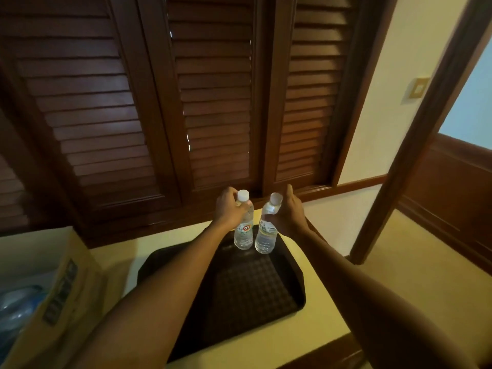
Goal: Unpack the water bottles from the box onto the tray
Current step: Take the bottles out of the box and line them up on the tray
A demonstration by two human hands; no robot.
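Two clear water bottles with white caps are at the far end of a dark textured tray [253, 286]. My left hand [229, 209] grips the left bottle [243, 233] near its neck; that bottle is upright with a red-and-white label. My right hand [288, 214] holds the right bottle [265, 238] around its shoulder, tilted slightly left. Both bottle bases are at the tray surface; I cannot tell whether they rest on it. The cardboard box [61, 294] is at the lower left, with plastic-wrapped bottles [16, 307] showing inside.
The tray lies on a pale yellow table top [327, 296]. Dark wooden louvred shutters [213, 102] stand right behind the table. A wooden door frame [415, 145] rises at the right, with a wall switch [419, 87] beside it.
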